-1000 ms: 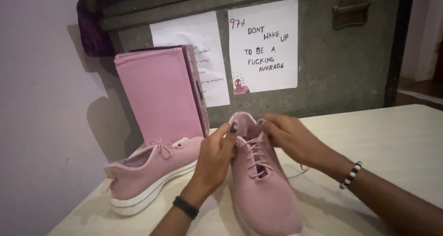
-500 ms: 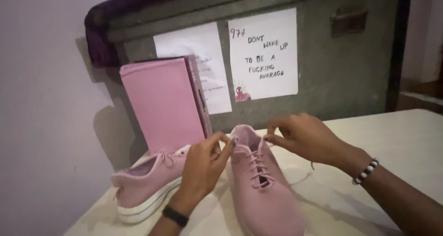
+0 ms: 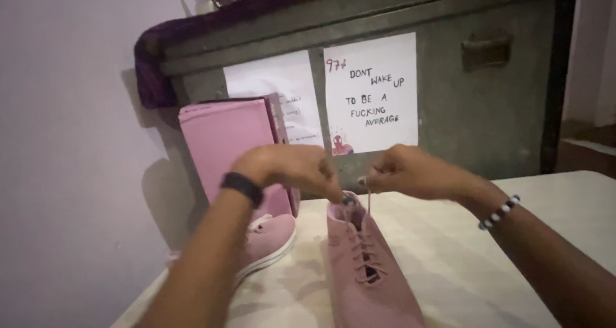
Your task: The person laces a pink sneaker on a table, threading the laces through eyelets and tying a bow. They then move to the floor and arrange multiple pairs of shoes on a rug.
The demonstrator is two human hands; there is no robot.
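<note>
both hands [image 3: 346, 171] raised — laces [image 3: 368, 199] pulled up

matt knit shoe [image 3: 369, 270], seemingly metal trunk [image 3: 487, 110]

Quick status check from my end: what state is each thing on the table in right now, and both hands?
left hand: raised above the shoe's opening, fingers pinched on a lace end
right hand: raised, pinching the other lace end
near shoe: upright on its sole, laced, ends not tied
lace: pulled up taut
second shoe: upright, partly hidden by the left forearm
pink box: standing on end, closed
table: bearing both shoes
</note>
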